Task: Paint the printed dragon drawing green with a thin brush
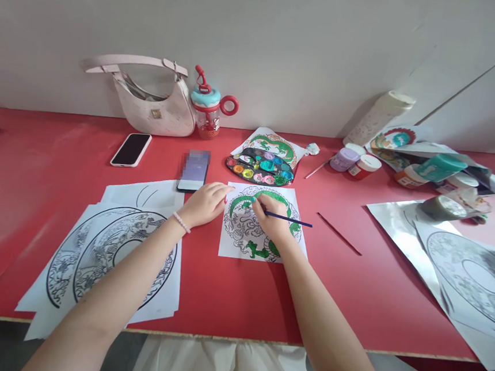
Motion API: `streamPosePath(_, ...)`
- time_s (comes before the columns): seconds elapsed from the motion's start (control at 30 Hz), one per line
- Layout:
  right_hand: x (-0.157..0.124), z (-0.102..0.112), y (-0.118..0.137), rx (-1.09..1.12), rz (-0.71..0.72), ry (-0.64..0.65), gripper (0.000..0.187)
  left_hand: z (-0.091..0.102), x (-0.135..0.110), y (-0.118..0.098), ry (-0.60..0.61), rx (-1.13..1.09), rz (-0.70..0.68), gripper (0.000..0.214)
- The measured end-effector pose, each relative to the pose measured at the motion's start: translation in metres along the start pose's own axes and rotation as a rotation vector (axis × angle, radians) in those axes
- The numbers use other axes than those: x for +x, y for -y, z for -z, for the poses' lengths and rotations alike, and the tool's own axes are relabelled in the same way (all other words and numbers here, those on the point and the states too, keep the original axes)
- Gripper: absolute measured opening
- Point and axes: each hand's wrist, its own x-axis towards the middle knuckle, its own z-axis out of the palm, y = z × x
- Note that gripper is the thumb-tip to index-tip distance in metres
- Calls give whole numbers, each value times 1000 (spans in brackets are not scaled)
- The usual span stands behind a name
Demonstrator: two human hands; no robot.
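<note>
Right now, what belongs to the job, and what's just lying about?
In use, by the look:
dark-blue brush, in the right hand
dragon sheet, partly green
paint palette behind it

Likely just lying about:
handbag
straw cup
pink-cased phone

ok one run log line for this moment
right hand: holds blue paintbrush over partly green dragon drawing | left hand: at drawing's upper-left edge, empty | paint palette: beyond drawing
</note>
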Motion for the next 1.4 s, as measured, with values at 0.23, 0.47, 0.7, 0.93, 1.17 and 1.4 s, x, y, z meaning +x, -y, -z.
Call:
streamPosePath(0.23, 0, 0, 0, 1, 2, -3, 30, -5, 1, -3, 89, -39, 18, 40)
streamPosePath(0.47, 0, 0, 0, 13, 4, -2, 30, -7, 0, -1, 91, -50, 16, 40)
streamPosePath(0.7, 0, -1, 0, 20, 3, 0, 30, -6, 0, -1, 95, -55, 18, 39)
streamPosePath(0.93, 0, 0, 0, 27, -6, 6, 31, -7, 0, 1, 78, -68, -32, 30)
streamPosePath(1.17, 0, -1, 0, 32, -18, 13, 31, -7, 0, 1, 77, -76, -27, 31)
streamPosePath(1.4, 1, -1, -1, 36, -29, 26, 31, -7, 1, 1, 79, -71, -28, 31)
